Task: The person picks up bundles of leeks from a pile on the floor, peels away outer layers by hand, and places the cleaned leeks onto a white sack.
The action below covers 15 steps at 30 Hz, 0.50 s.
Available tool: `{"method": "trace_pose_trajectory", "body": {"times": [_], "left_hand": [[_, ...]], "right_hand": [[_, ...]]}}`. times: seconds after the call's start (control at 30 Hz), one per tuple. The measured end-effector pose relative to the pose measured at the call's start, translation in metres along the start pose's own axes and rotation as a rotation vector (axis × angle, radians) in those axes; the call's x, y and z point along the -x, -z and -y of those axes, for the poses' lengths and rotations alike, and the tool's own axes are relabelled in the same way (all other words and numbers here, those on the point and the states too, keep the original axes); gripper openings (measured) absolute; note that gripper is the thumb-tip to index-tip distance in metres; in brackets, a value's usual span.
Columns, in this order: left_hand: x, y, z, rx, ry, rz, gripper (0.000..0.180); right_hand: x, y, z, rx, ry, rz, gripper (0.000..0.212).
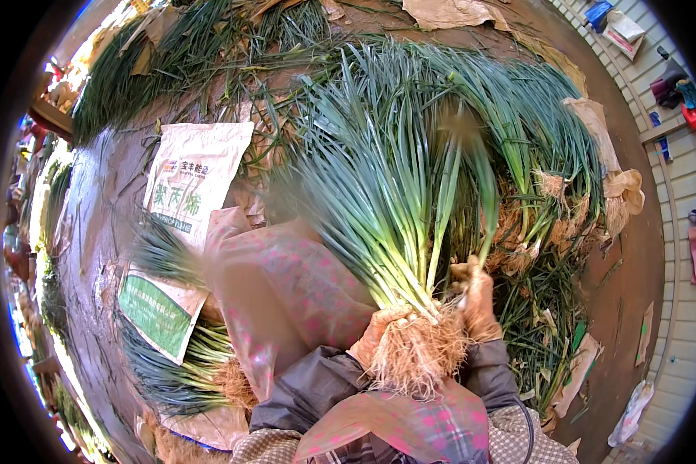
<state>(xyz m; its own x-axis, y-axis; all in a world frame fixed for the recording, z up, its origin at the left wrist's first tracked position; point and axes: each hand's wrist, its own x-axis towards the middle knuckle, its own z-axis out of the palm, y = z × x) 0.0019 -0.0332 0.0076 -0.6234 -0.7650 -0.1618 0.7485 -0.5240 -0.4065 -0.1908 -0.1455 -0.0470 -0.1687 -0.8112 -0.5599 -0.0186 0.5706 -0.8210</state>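
My left hand point(377, 334), in an orange-tan glove, is closed round the pale lower stems of a big bunch of green onions point(398, 209). Their long leaves fan away from me, and a thick tangle of roots point(417, 352) hangs toward my lap. Just right of the bunch, my right hand point(479, 303), gloved alike, has its fingers wrapped round the base of a single green onion stalk point(489, 205), whose leaf rises alongside the others. The right fingertips are close to the bunch's roots; whether they touch is hard to tell.
More green onions point(557, 131) lie heaped at the right, roots facing me. Another bundle point(201, 371) rests at lower left by a white and green woven sack point(197, 174). Loose leaves point(537, 332) cover the ground at right. Pink-dotted plastic sheeting point(286, 286) drapes my legs. A pale wall point(684, 332) stands far right.
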Motion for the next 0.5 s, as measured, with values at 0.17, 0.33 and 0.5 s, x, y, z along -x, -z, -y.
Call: {"method": "trace_pose_trajectory", "body": {"times": [0.17, 0.33, 0.5], "left_hand": [[-0.009, 0.014, -0.001, -0.222, 0.007, -0.127, 0.043], [-0.009, 0.007, 0.012, -0.38, -0.183, -0.201, 0.026], [-0.008, -0.021, 0.007, 0.131, -0.119, 0.062, 0.037]], "right_hand": [[0.031, -0.018, 0.026, 0.192, 0.033, 0.557, 0.054], [0.018, -0.022, 0.022, 0.907, 0.381, 0.699, 0.062], [0.009, -0.043, 0.029, 1.42, 0.927, 0.675, 0.07]]}}
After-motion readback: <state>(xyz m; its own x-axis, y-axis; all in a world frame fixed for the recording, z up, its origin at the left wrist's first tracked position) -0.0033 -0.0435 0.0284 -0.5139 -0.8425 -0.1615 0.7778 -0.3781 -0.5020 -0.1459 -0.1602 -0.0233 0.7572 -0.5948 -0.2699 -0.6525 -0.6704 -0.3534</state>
